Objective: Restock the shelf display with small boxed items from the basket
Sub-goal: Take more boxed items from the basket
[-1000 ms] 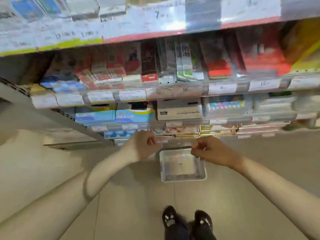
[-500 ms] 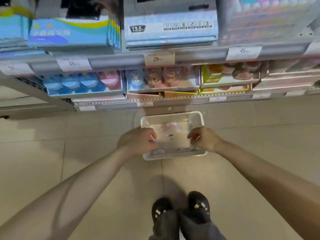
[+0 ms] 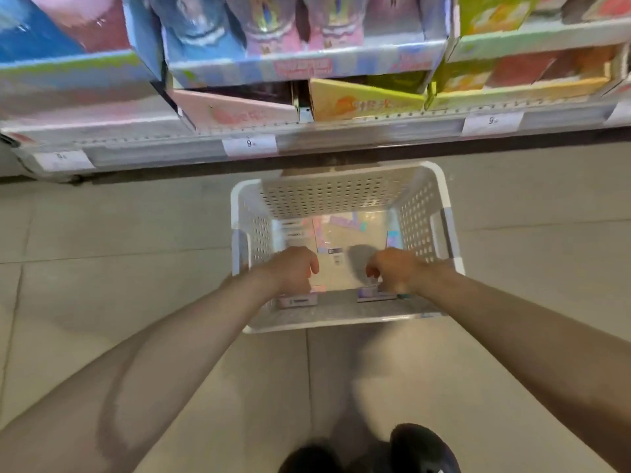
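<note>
Both hands inside white perforated basket: left hand and right hand each gripping a small box; price tag reads "9".

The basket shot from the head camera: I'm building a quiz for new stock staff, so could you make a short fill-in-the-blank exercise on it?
1. The white perforated basket stands on the ____ in front of the shelf.
2. Both the left hand and the right hand reach ____ the basket.
3. The price tag on the shelf edge above the basket shows the number ____.
4. The display box beside the pink one is ____ in colour.

Missing words: floor; into; 9; yellow
</note>
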{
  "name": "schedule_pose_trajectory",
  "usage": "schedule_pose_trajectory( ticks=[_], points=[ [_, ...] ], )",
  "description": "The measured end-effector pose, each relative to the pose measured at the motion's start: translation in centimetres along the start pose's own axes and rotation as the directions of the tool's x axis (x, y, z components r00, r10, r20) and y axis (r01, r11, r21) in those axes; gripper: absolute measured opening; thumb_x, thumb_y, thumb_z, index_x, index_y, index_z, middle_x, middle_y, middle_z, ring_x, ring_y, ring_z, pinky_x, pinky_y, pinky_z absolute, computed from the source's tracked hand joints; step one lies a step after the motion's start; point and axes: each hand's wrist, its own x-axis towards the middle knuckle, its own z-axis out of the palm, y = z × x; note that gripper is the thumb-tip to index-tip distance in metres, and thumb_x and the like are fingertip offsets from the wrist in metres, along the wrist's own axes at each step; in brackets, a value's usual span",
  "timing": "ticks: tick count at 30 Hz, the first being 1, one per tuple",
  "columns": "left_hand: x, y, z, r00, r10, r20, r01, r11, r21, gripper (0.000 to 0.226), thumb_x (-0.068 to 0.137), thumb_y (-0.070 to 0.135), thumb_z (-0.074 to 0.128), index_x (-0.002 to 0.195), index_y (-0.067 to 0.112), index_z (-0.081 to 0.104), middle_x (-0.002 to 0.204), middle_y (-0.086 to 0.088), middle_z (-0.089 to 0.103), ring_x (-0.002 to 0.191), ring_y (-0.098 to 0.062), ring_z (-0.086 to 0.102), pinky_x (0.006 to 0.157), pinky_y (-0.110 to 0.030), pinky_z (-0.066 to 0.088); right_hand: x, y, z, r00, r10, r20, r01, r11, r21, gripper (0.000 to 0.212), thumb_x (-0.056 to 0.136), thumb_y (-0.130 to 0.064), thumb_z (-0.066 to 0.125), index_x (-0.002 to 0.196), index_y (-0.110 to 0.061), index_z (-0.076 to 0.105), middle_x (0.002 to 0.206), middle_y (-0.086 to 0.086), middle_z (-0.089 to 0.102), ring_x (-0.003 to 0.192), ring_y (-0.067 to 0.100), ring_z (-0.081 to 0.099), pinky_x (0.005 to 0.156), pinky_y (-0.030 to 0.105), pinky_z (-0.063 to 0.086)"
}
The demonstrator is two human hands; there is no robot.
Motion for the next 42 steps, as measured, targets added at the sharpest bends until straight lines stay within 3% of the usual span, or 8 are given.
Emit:
schedule_pose_trajectory(
  ticks=[6,12,14,17,24,29,34,42],
  points=[
    [3.0,-0.4,3.0,0.993,0.017,0.117,-0.05,0.956,0.289,0.037,0.084,0.006,0.058,0.12,-0.002,0.052,0.121,-0.02,0.055,0.11,-0.031,0.053,0.087,-0.032,0.043,1.8,0.4,1.5,0.991,-0.113,0.077,0.126,0.973,-0.195,0.028,0.085,-0.004,0.055,0.112,-0.009,0.049,0.121,0.01,0.052,0.108,0.028,0.054,0.078,0.03,0.042],
    [4.4,-0.5,4.1,0.989,0.064,0.132,-0.123,0.856,0.502,0.012,0.083,-0.001,0.053,0.093,-0.002,0.059,0.092,-0.016,0.061,0.084,-0.028,0.056,0.079,-0.036,0.049,3.0,0.2,1.4,0.989,-0.079,0.127,0.108,0.964,-0.242,0.033,0.077,0.004,0.061,0.106,-0.007,0.049,0.108,0.012,0.056,0.082,0.025,0.054,0.057,0.025,0.044],
    [4.5,-0.2,3.9,0.986,0.074,0.152,-0.149,0.81,0.568,0.008,0.082,-0.002,0.054,0.075,0.002,0.055,0.078,-0.011,0.054,0.077,-0.026,0.052,0.074,-0.034,0.048,3.2,0.2,1.5,0.984,-0.044,0.17,0.09,0.959,-0.269,0.032,0.081,0.0,0.06,0.112,-0.004,0.052,0.111,0.014,0.06,0.091,0.027,0.06,0.064,0.027,0.048],
    [4.5,0.1,3.6,0.976,0.101,0.193,-0.198,0.778,0.596,0.034,0.085,0.001,0.051,0.057,0.01,0.034,0.08,-0.016,0.056,0.078,-0.028,0.052,0.077,-0.036,0.048,3.4,0.4,1.6,0.976,-0.032,0.217,0.093,0.957,-0.275,0.029,0.085,-0.002,0.056,0.114,-0.002,0.056,0.114,0.015,0.062,0.1,0.029,0.062,0.08,0.032,0.05],
    [4.3,0.0,3.9,0.97,0.161,0.183,-0.238,0.778,0.581,0.018,0.091,0.009,0.047,0.091,-0.002,0.062,0.094,-0.019,0.064,0.081,-0.029,0.054,0.085,-0.038,0.048,2.9,0.1,1.5,0.981,-0.052,0.185,0.105,0.95,-0.294,0.028,0.086,0.007,0.049,0.113,0.0,0.053,0.118,0.018,0.058,0.104,0.03,0.057,0.077,0.025,0.04],
    [4.5,0.5,4.7,0.98,0.164,0.116,-0.201,0.797,0.57,0.016,0.087,0.005,0.05,0.092,-0.003,0.063,0.1,-0.019,0.064,0.079,-0.026,0.047,0.084,-0.036,0.044,3.5,-0.1,2.1,0.971,-0.029,0.239,0.109,0.937,-0.331,0.023,0.089,-0.003,0.05,0.111,0.0,0.056,0.115,0.016,0.062,0.092,0.026,0.058,0.082,0.028,0.046],
    [4.7,-0.2,5.0,0.978,0.159,0.132,-0.204,0.848,0.49,0.018,0.091,0.008,0.049,0.091,-0.004,0.063,0.097,-0.019,0.065,0.092,-0.03,0.058,0.09,-0.039,0.046,3.9,0.2,2.4,0.936,-0.032,0.351,0.133,0.955,-0.266,0.04,0.097,-0.028,0.035,0.126,-0.003,0.046,0.129,0.016,0.054,0.116,0.033,0.052,0.098,0.039,0.04],
    [3.5,0.0,4.2,0.986,0.013,0.166,-0.065,0.949,0.309,0.025,0.094,0.001,0.038,0.117,-0.004,0.045,0.116,-0.021,0.056,0.104,-0.032,0.056,0.087,-0.032,0.042,3.8,0.1,3.0,0.922,-0.051,0.384,0.177,0.937,-0.3,0.031,0.096,-0.005,0.035,0.122,0.004,0.049,0.127,0.018,0.052,0.118,0.032,0.05,0.098,0.036,0.04]
  ],
)
